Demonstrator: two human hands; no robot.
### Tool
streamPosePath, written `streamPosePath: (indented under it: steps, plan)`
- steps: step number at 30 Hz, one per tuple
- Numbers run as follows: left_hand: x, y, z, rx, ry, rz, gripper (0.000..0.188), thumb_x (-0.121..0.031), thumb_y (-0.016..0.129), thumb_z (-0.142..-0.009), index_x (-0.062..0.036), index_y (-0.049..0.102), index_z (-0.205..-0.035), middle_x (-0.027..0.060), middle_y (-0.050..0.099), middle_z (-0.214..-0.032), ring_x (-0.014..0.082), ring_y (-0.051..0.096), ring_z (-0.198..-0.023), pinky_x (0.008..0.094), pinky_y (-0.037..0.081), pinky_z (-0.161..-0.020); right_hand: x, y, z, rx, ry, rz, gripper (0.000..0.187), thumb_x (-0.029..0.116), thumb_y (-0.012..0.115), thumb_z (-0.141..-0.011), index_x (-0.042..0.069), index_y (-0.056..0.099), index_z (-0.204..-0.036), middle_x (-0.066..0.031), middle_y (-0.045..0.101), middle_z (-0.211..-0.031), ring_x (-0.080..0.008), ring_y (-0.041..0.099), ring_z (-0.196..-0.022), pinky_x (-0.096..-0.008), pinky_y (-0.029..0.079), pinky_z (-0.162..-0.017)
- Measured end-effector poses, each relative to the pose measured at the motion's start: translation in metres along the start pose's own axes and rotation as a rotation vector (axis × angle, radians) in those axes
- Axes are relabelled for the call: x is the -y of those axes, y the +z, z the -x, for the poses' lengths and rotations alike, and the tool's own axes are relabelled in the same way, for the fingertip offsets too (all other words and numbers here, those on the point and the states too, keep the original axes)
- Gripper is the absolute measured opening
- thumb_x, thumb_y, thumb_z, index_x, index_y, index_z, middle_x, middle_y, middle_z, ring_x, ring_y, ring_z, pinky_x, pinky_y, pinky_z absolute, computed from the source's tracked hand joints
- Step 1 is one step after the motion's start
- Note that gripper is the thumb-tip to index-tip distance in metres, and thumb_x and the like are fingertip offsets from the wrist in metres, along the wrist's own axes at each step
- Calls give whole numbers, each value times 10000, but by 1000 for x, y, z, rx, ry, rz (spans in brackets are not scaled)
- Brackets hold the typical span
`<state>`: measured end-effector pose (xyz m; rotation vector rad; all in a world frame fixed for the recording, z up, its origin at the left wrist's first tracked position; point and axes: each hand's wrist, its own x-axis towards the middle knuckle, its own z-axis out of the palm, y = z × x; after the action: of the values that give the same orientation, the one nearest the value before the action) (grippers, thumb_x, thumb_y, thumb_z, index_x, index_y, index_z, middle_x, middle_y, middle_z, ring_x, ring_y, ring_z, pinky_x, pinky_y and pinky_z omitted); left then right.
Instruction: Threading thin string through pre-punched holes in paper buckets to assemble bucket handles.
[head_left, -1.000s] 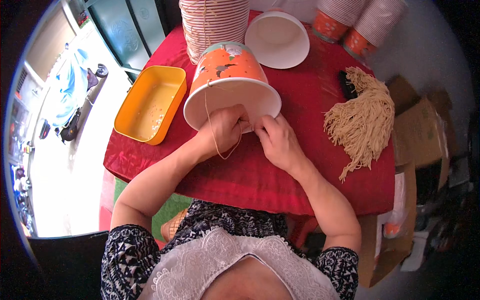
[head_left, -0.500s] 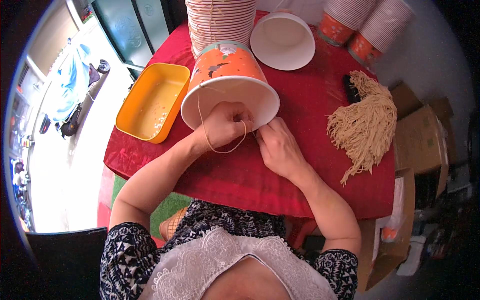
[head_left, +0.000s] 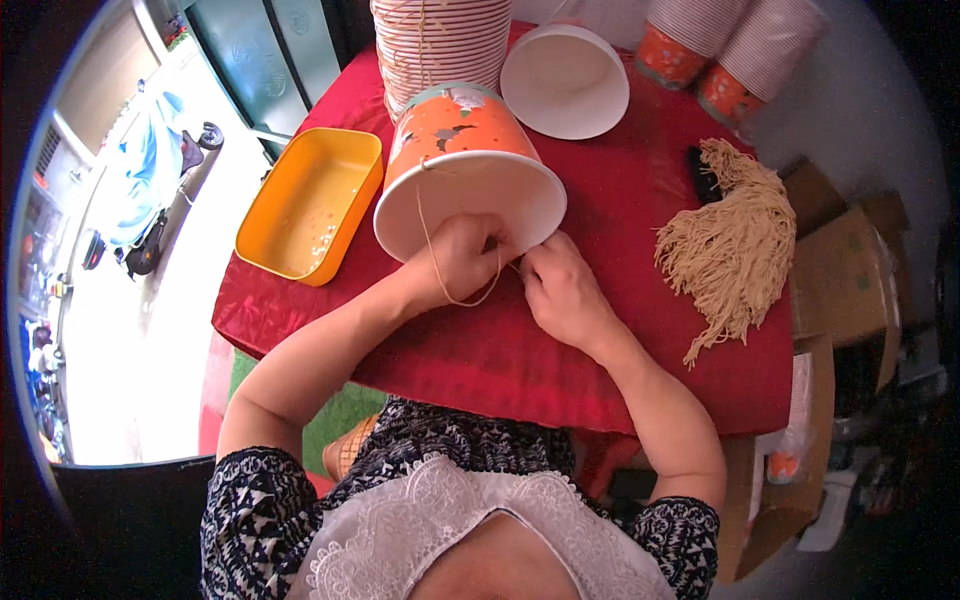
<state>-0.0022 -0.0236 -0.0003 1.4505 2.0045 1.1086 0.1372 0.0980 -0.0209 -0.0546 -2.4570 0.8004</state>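
We are working at the middle of the frame, on a red tablecloth (head_left: pixel 600 350). Our left hand (head_left: pixel 462 262) is curling its fingers around the lower rim of an orange paper bucket (head_left: pixel 465 165), which is lying tilted on its side just above centre, its white open mouth facing us. A thin tan string (head_left: pixel 432 255) is running down from a hole in the bucket's wall, looping below our left wrist and coming back up toward the hands. Our right hand (head_left: pixel 565 295) is sitting just right of the left, nearly touching it, fingers bunched together in a pinch at the bucket's rim; we cannot tell whether the string's end is actually between them.

To the left of the bucket, a yellow rectangular tray (head_left: pixel 310 205) is lying on the cloth. Behind the bucket, at the top of the frame, a tall stack of buckets (head_left: pixel 440 40) is standing, with a white empty bucket (head_left: pixel 565 80) beside it. At the right, a bundle of tan strings (head_left: pixel 735 245) is spreading over the cloth.
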Motion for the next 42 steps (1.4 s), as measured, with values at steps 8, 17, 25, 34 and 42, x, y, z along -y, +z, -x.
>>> streamPosePath:
  steps: [8, 17, 25, 34, 42]
  plan:
    - [4, 11, 5, -32, 178, -183, 136, -95, 613, -793, 4, 602, -886, 207, 609, -875, 397, 602, -822, 432, 489, -735, -2, -1, 1, 5, 157, -135, 107, 14, 570, -795, -50, 595, -876, -229, 553, -985, -401, 537, -956, -459, 446, -839]
    - [2, 15, 5, -122, 286, -242, 80, -49, 578, -768, 4, 593, -826, 213, 596, -829, 413, 591, -800, 452, 485, -705, 13, -18, -6, -65, 332, -181, 121, 55, 568, -823, -59, 590, -791, -194, 613, -797, -313, 624, -689, -417, 498, -627]
    - [5, 15, 5, -103, 262, -180, 100, -67, 590, -795, -12, 589, -879, 211, 589, -859, 422, 593, -813, 444, 487, -695, 37, -14, -9, -44, 710, -551, 321, 118, 604, -867, -61, 472, -1098, -114, 620, -699, -142, 589, -464, -280, 449, -349]
    - [2, 20, 3, -149, 306, -212, 71, -31, 591, -766, 30, 600, -802, 199, 601, -798, 381, 604, -747, 433, 489, -663, 28, -2, -3, -20, 661, -685, 368, 9, 552, -802, -42, 458, -1154, -106, 602, -698, -160, 591, -488, -298, 460, -391]
    - [1, 8, 5, -161, 147, 34, 77, -39, 606, -781, 20, 611, -829, 174, 641, -774, 279, 636, -742, 359, 497, -667, 21, -24, -4, -29, 480, -61, 197, 45, 553, -750, -8, 585, -937, -193, 633, -710, -350, 657, -692, -423, 516, -632]
